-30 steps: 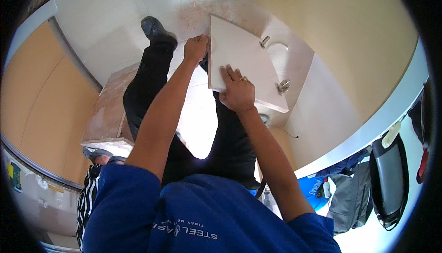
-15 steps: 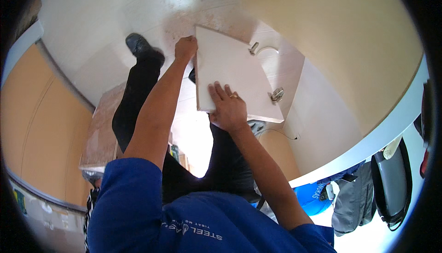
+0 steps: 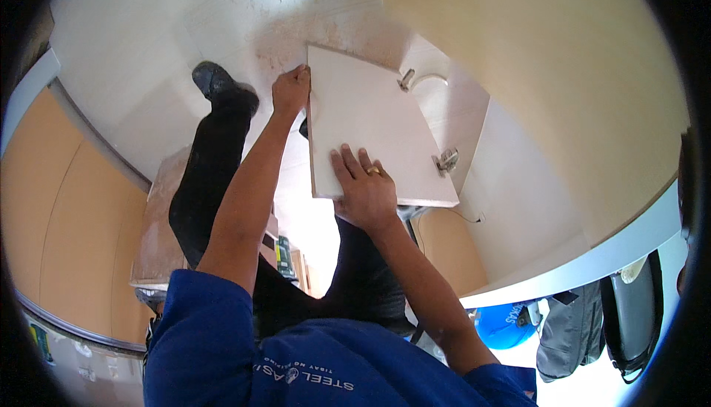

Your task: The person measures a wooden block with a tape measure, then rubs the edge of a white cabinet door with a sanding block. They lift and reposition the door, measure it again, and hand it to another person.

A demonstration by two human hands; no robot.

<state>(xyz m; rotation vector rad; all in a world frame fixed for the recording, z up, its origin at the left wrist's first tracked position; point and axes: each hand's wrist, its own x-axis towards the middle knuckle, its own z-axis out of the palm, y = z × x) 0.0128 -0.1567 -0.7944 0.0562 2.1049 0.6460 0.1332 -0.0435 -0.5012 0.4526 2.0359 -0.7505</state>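
A pale cabinet door lies tilted in front of me, its flat face toward me. Two metal hinges, an upper hinge and a lower hinge, are fixed along its right edge. My left hand is closed around the door's left edge near the far corner. Across the face near the front edge, my right hand rests with its fingers spread flat. Its thumb sits at the front edge, partly hidden. What lies beneath the door is mostly hidden.
A large cream cabinet panel curves along the right. Brown dust covers part of the tiled floor. A box-like wooden piece stands beside my left leg. Black bags and a blue round object are at lower right.
The door and both hands have shifted slightly left and nearer in the picture, along with a small shift of the whole view. Both hands keep the same placement on the door.
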